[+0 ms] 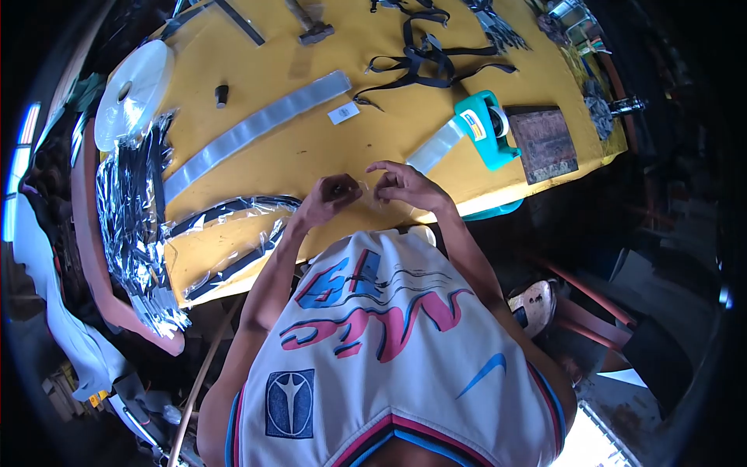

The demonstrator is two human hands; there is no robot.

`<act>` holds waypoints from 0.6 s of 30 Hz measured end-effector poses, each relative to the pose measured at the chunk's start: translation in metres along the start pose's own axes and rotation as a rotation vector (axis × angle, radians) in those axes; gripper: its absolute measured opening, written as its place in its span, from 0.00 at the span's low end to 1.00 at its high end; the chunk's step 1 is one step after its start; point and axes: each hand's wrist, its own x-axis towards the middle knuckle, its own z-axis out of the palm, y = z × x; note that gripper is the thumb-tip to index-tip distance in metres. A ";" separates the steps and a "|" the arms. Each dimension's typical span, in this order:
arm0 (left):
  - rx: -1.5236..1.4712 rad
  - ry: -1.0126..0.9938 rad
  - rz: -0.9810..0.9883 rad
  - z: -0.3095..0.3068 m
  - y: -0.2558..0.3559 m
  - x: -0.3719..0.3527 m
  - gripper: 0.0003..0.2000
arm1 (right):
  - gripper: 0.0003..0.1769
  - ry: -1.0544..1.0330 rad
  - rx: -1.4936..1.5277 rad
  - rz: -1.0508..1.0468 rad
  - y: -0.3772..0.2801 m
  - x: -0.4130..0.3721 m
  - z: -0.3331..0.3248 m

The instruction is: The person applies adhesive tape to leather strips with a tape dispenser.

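Over the front part of the yellow table, my left hand (332, 200) is closed, its fingers curled together; what it holds, if anything, is too small to name. My right hand (406, 187) faces it a short way off, index finger stretched out and the thumb and other fingers bent together. A faint, clear, thin glint shows between the two hands, too indistinct to identify. Nearest my right hand is a clear strip (436, 145) running from a teal tape dispenser (484, 144). A small white label (344, 114) lies beyond my hands.
A long clear strip (257, 124) crosses the yellow table (311, 156). Black straps with buckles (424, 62) and a hammer (315, 33) lie at the back. Left are a large clear roll (136, 93) and plastic-wrapped black strips (132, 226). A dark rectangular plate (542, 144) is right.
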 end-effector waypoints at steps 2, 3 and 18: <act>-0.064 0.083 0.044 0.003 -0.017 0.001 0.13 | 0.28 0.207 -0.252 0.037 -0.001 -0.001 0.000; -0.064 0.080 0.045 0.003 -0.014 0.001 0.13 | 0.28 0.210 -0.252 0.037 -0.003 -0.003 0.000; 0.077 -0.003 0.133 0.003 -0.004 0.003 0.14 | 0.24 0.247 -0.100 -0.044 -0.004 -0.009 0.001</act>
